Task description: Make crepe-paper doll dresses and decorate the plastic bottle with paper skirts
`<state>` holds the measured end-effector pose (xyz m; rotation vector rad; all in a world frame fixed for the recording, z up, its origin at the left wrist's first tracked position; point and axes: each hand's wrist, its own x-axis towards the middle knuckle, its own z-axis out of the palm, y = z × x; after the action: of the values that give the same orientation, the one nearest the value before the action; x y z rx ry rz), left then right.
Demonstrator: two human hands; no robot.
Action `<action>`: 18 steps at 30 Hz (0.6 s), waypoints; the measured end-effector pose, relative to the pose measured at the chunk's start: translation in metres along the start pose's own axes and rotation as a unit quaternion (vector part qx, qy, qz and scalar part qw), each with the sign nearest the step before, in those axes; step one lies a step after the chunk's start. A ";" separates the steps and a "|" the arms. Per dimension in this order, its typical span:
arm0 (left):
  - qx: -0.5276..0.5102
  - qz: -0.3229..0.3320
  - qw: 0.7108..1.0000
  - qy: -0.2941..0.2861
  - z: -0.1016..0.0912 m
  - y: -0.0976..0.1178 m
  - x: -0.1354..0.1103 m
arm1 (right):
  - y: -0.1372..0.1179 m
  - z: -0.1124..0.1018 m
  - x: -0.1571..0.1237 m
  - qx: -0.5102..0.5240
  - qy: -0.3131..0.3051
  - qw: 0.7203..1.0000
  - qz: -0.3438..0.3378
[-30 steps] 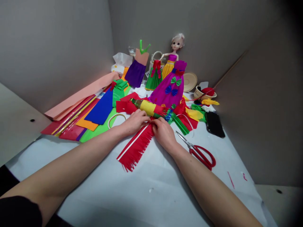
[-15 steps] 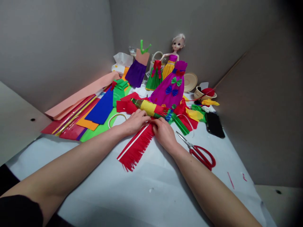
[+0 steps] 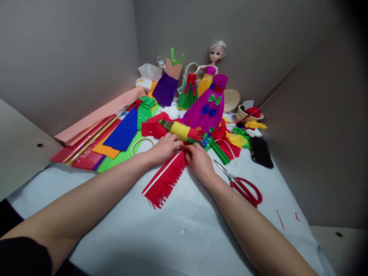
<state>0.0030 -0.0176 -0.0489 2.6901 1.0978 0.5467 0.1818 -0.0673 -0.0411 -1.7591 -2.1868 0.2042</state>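
Note:
A red fringed paper strip [image 3: 169,175] lies slantwise on the white table covering, a white band of what looks like tape along its upper edge. At the strip's far end, my left hand [image 3: 168,148] has its fingers bent and pinched on the paper. My right hand [image 3: 199,160] pinches the same end from the other side, fingertips almost meeting the left ones. Just beyond both hands lies a bottle [image 3: 179,130] wrapped in yellow paper with red, blue and green fringe. The exact fingertip contact is partly hidden.
Red-handled scissors [image 3: 238,183] lie right of my right hand, blades partly open. A tape roll [image 3: 142,146] sits beside my left wrist. Coloured paper sheets [image 3: 122,128] spread leftward. Paper dresses [image 3: 205,105] and a doll [image 3: 214,57] stand behind; a phone [image 3: 261,152] lies at right.

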 end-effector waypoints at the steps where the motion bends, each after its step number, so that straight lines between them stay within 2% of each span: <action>1: 0.000 0.000 1.000 0.001 0.000 0.000 0.000 | 0.000 0.000 0.000 0.001 -0.001 1.000 0.001; 18: -0.005 0.013 1.000 0.009 0.004 -0.004 0.000 | -0.003 -0.003 -0.001 -0.001 0.001 1.000 0.004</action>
<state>0.0017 -0.0149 -0.0541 2.6993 1.0641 0.5809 0.1803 -0.0691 -0.0372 -1.7672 -2.1798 0.2013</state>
